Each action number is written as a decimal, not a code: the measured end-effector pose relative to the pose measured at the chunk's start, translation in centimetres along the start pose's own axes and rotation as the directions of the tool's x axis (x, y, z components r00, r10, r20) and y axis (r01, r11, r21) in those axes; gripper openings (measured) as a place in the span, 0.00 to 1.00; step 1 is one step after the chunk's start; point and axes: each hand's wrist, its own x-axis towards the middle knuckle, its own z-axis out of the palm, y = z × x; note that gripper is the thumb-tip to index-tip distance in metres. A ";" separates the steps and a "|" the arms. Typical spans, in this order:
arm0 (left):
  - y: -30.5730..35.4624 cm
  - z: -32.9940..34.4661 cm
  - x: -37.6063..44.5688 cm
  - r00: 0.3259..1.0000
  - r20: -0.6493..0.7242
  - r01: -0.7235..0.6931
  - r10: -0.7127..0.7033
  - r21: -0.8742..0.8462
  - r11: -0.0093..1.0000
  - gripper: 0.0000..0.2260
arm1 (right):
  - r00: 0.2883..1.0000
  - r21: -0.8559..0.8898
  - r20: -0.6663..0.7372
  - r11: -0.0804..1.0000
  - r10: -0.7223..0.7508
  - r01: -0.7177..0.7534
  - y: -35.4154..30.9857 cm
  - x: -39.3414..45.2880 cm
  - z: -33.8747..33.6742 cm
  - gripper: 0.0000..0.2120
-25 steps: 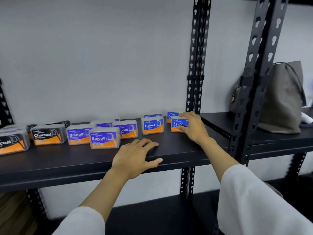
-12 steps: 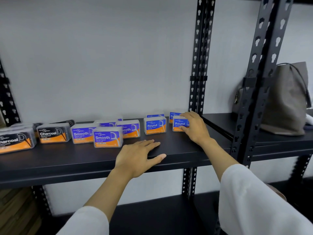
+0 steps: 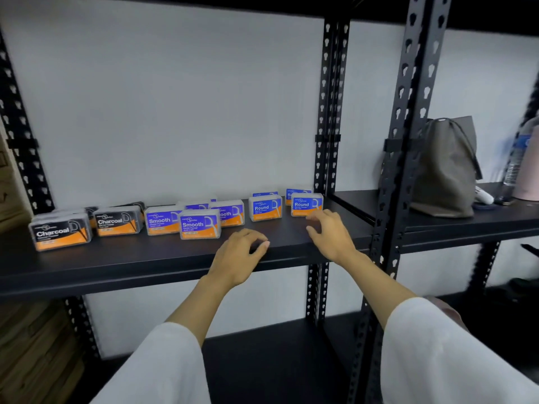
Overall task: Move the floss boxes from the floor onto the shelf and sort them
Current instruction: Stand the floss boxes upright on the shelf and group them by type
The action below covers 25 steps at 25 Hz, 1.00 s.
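Floss boxes stand in rows on the black shelf (image 3: 140, 258). From left to right they are black Charcoal boxes (image 3: 59, 232), blue Smooth boxes (image 3: 199, 224) and blue Round boxes (image 3: 265, 207). The rightmost front Round box (image 3: 306, 204) stands free, with another partly hidden behind it. My right hand (image 3: 331, 234) hovers just in front of that box, fingers loosely curled, holding nothing. My left hand (image 3: 237, 256) rests at the shelf's front edge with fingers curled under, empty.
Black perforated uprights (image 3: 326, 112) divide the shelf bays. On the right bay stand a grey bag (image 3: 446, 167), a water bottle (image 3: 517, 158) and a pink object (image 3: 529, 182). A lower black shelf (image 3: 262, 360) lies below. Cardboard (image 3: 32, 345) sits at the lower left.
My right hand has let go of the rightmost Round box and drawn back toward me. My left hand's fingers have curled from flat on the shelf.
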 end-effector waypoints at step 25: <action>-14.4 15.6 -23.9 0.593 0.670 0.410 -0.447 0.227 0.883 0.08 | 0.458 -0.173 0.841 0.945 0.289 -0.278 2.5 -26.2 19.6 0.13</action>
